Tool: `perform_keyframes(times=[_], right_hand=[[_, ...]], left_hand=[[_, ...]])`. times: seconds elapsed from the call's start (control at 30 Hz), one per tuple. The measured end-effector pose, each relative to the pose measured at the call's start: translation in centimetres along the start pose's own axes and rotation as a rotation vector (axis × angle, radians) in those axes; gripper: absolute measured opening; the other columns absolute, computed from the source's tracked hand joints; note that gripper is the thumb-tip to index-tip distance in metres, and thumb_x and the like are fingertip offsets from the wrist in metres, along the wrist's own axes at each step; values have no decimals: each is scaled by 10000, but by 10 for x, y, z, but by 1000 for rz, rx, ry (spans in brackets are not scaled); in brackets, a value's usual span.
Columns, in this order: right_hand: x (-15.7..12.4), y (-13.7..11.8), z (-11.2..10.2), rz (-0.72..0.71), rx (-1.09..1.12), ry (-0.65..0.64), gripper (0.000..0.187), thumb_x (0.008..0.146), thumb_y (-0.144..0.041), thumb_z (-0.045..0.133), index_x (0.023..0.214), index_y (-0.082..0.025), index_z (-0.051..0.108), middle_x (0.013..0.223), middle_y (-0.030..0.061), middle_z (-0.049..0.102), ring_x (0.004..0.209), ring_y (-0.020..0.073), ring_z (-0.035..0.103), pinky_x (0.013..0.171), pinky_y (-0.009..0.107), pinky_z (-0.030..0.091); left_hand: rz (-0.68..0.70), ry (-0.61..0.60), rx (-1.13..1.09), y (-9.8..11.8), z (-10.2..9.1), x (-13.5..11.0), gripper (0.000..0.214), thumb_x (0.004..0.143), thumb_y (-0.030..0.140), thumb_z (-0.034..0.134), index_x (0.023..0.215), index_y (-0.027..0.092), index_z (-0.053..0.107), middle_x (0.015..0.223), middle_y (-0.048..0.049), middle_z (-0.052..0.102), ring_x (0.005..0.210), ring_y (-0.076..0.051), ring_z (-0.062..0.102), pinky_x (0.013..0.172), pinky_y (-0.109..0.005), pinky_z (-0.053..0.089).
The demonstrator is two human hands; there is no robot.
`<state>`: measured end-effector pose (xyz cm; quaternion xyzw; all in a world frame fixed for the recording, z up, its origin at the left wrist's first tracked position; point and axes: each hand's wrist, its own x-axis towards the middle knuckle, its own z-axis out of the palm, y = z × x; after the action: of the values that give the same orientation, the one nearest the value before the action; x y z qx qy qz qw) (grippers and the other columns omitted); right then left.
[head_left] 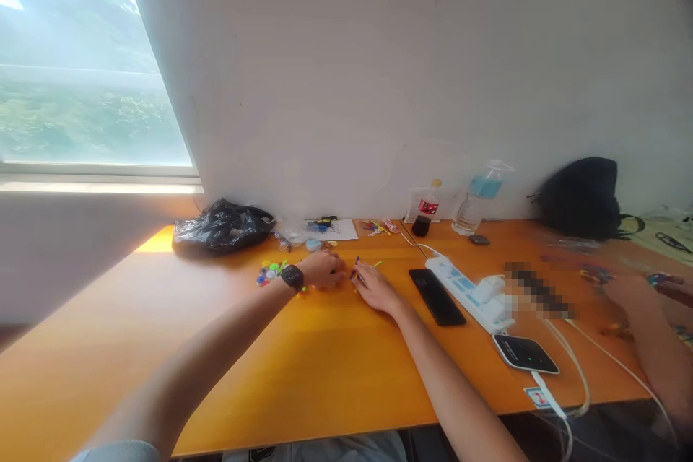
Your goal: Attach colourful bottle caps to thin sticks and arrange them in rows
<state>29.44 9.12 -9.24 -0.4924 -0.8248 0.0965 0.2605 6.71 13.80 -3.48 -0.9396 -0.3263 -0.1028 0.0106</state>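
Colourful plastic pieces point(271, 273) lie loose beside the black wristwatch point(292, 277), apparently yet unused; the right hand point(373, 289) pinches one blue piece point(354, 275), while the left hand point(323, 268) curls, its hold impossible to tell

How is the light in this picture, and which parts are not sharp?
In the head view, the window is partly washed out, and the table shows pale glare at its left; also in the head view, the other person's arm is blurred, a patch right of the power strip is pixelated, and the small colourful pieces by the left hand look soft.
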Motion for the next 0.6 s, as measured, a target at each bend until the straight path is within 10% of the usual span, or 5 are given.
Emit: perform_keyframes(times=[0.33,0.6], right_hand=[[4,-3,-10,128,6,215,286,977,-338,558,1202,-194,662,1200,147,702,1169,290,627,1040,419,473],[-1,15,8,242,-8,14,499,1028,-439,460,1474,-246,572,1594,137,471,1531,345,338,1247,605,203]], left_hand=[[-16,-22,59,21,-7,-24,174,926,285,573,899,173,703,937,-127,706,958,-294,682,876,-394,532],[89,161,-202,101,23,-71,542,994,453,528,1462,185,471,1497,-175,521,1404,-344,481,1143,-483,436]])
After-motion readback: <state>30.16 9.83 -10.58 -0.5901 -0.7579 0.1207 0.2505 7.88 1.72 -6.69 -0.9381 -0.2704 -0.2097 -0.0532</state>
